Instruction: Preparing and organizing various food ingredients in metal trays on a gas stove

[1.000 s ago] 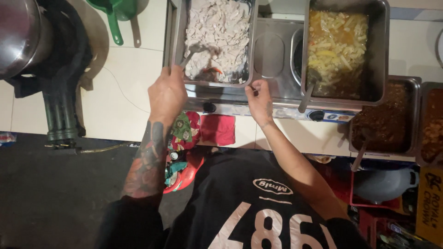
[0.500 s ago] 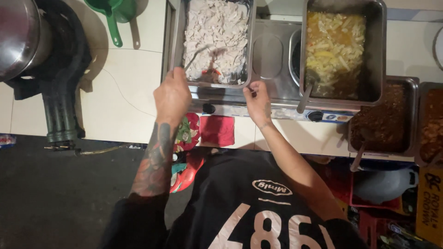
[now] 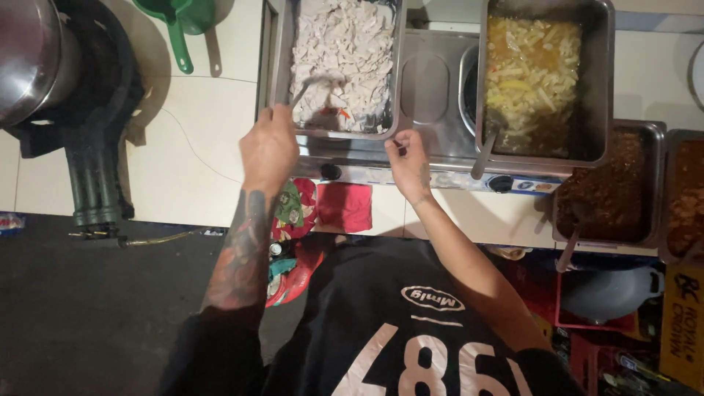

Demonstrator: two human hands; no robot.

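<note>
A steel tray [image 3: 282, 66] of pale shredded food [image 3: 345, 44] sits at the top centre. My left hand [image 3: 268, 150], on a tattooed forearm, is closed around the handle of a metal utensil [image 3: 312, 82] whose end lies in the food near the tray's front. At the front right corner of that tray, my right hand [image 3: 408, 163] pinches the rim. I wear a black shirt [image 3: 411, 323] with pale print.
To the right stand a steel tray of yellow stew [image 3: 532, 81] with a ladle and two trays of brown food [image 3: 612, 191]. A large pot [image 3: 29, 51] on a black burner sits far left, with a green scoop [image 3: 180, 26] behind. Red cloths [image 3: 341, 205] hang at the counter's edge.
The utensil's end has shifted a little within the pale food as my left hand works it. My right hand has stayed at the tray's rim.
</note>
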